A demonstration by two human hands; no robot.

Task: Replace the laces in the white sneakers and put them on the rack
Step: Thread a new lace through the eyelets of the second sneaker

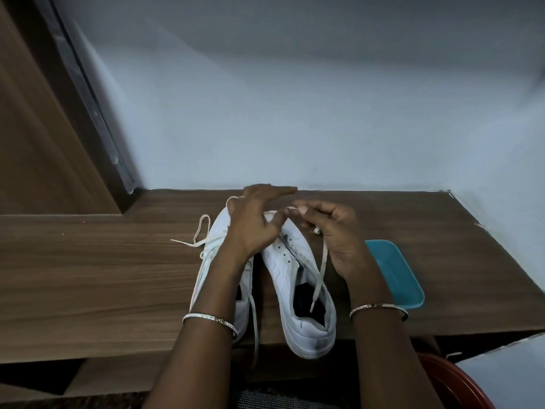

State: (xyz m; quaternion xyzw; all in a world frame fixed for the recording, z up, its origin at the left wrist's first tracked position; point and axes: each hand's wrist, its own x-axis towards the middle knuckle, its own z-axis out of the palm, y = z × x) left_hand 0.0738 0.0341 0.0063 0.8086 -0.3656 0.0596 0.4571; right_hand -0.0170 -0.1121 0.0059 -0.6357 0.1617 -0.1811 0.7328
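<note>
Two white sneakers stand side by side on the wooden table [88,267], toes away from me. My left hand [256,219] lies over the toe of the left sneaker [215,261], fingers spread and mostly straight, its thumb touching the lace near the right sneaker's toe. My right hand [330,231] hovers over the right sneaker [295,278] and pinches a white lace [320,270] between its fingertips. That lace hangs down into the shoe's opening. The left sneaker's lace [200,231] loops loose on the table to the left.
A teal plastic tray [398,276] lies on the table just right of my right wrist. A pale wall rises close behind the table. A brown wooden door frame [44,128] stands at the left. A red round object [448,382] and a white box [507,373] sit at bottom right.
</note>
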